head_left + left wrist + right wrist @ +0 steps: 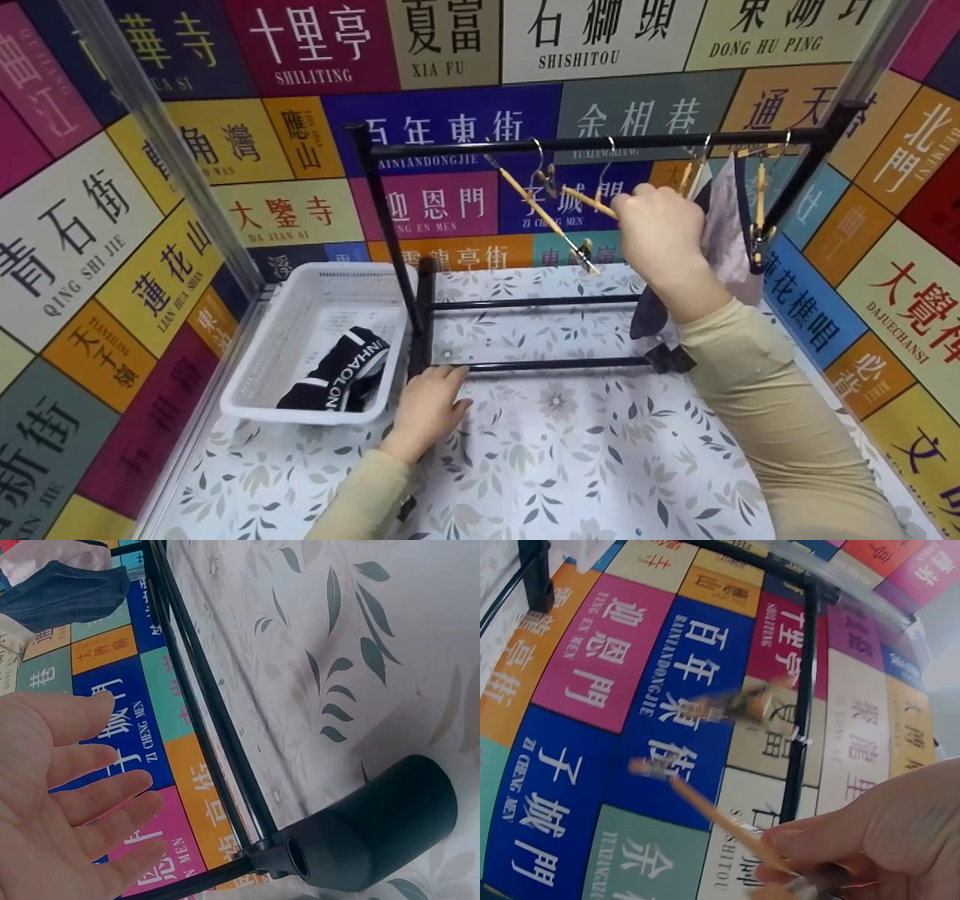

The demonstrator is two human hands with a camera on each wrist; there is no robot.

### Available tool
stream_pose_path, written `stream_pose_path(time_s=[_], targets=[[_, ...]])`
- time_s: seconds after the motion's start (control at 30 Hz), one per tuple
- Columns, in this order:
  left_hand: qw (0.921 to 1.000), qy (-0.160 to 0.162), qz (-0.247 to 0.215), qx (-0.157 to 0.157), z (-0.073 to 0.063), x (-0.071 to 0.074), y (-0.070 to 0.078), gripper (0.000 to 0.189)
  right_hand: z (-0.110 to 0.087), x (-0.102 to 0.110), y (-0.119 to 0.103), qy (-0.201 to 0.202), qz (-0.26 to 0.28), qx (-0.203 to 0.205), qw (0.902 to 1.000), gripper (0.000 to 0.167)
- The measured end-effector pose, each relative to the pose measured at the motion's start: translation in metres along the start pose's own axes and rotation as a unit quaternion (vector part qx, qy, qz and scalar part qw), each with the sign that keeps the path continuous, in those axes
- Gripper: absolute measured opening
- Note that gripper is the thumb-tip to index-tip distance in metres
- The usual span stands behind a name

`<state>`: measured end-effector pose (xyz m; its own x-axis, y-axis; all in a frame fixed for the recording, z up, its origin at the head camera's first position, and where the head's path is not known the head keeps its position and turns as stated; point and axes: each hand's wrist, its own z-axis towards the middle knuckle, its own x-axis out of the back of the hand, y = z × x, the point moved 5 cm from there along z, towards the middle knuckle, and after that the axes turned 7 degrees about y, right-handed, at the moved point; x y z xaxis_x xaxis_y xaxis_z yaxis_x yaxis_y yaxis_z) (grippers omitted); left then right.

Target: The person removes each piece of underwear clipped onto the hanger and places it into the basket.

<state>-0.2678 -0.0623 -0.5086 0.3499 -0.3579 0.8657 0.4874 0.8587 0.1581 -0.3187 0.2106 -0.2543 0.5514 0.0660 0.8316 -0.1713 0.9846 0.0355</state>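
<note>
My right hand [664, 232] pinches a wooden clip hanger [592, 204] whose hook is at the black rack's top bar [480, 148]. In the right wrist view, thumb and fingers grip that hanger [712, 814] near a metal clip. A second wooden clip hanger [536, 210] hangs tilted to the left. Lilac cloth with dark edging [729, 225] hangs at the rack's right end, partly behind my right hand. My left hand [427, 412], fingers extended, is by the rack's lower left end; the left wrist view shows this palm [82, 795] holding nothing.
A white plastic basket [244, 397] stands left of the rack, holding a black garment [345, 367] with a white-lettered band. The rack's cylindrical black foot [382, 825] lies on the leaf-patterned surface [555, 450]. Walls with coloured lettered panels enclose the space.
</note>
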Motion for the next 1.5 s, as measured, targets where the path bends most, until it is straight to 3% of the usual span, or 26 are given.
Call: stream_pose_path(time_s=[0.27, 0.57, 0.73, 0.9, 1.07, 1.33, 1.5], targets=[[0.9999, -0.006, 0.002, -0.014, 0.008, 0.0, 0.007, 0.048, -0.007, -0.003, -0.001, -0.006, 0.018, 0.003, 0.9998, 0.016], [0.999, -0.014, 0.013, -0.04, 0.029, 0.013, 0.023, 0.049, -0.015, -0.003, 0.011, 0.043, 0.053, 0.009, 0.9976, 0.02], [0.9982, -0.006, 0.009, -0.059, 0.039, 0.019, 0.032, 0.049, -0.022, 0.002, 0.023, 0.09, 0.075, 0.01, 0.993, 0.022], [0.9977, 0.0, 0.002, -0.067, 0.046, 0.025, 0.038, 0.049, -0.027, 0.005, 0.039, 0.113, 0.066, -0.022, 0.9911, 0.026], [0.9977, -0.003, -0.007, -0.067, 0.052, 0.031, 0.047, 0.051, -0.032, 0.001, 0.055, 0.085, 0.052, -0.067, 0.9928, 0.036], [0.9973, -0.006, -0.015, -0.072, 0.059, 0.04, 0.059, 0.055, -0.038, -0.014, 0.073, -0.007, 0.062, -0.135, 0.9888, 0.059], [0.9973, -0.009, -0.034, -0.065, 0.061, 0.043, 0.065, 0.057, -0.043, -0.02, 0.083, -0.022, 0.069, -0.153, 0.9856, 0.061]])
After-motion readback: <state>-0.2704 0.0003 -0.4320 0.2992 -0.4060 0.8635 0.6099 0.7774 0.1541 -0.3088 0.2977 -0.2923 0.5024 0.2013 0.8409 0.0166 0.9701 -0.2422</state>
